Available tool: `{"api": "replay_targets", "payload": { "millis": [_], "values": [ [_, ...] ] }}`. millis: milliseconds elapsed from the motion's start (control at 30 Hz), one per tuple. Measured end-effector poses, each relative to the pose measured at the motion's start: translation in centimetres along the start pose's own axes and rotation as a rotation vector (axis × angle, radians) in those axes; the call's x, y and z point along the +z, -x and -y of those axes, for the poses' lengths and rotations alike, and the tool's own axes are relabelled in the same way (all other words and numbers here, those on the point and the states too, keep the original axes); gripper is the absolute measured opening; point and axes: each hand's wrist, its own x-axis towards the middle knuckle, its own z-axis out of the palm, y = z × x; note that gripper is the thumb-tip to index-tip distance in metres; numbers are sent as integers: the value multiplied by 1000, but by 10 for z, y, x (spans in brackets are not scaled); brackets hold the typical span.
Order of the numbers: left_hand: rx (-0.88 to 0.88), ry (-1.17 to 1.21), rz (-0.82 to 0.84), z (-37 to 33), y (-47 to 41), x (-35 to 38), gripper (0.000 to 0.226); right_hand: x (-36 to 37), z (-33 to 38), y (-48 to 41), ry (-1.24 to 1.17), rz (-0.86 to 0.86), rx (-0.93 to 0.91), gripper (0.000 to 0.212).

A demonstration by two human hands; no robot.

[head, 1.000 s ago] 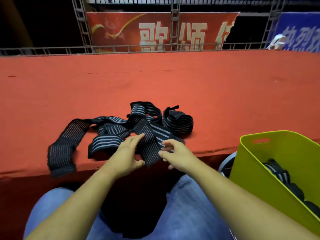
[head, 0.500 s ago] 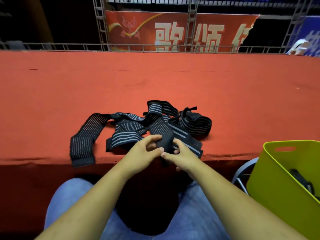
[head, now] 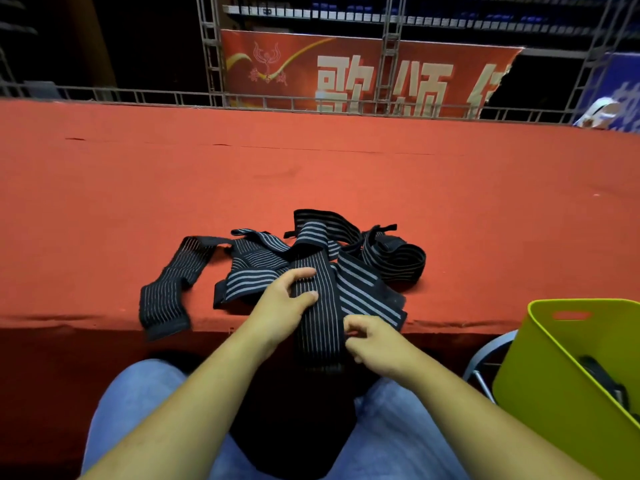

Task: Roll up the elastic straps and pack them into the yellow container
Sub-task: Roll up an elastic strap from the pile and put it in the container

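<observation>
Straps (head: 254, 271) on red cloth (head: 346, 174), banner (head: 346, 74) behind

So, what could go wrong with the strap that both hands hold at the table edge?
The striped strap, pinched by left hand and right hand, runs into the tangled pile; pulling may drag the pile off the red table. The loose strap end on the left overhangs the edge and may slide down.

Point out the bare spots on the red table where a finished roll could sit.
Bare red table runs wide between the strap pile and the far railing, also left of the pile and right of it toward the yellow container. The near edge is crowded: left hand and right hand hold a strap there.
</observation>
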Motion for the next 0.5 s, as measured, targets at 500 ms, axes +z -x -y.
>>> {"api": "replay_targets", "payload": {
  "millis": [500],
  "values": [
    [125, -317, 436, 12, 28, -3, 18, 11, 31, -22, -349, -232, 140, 20]
  ]
}}
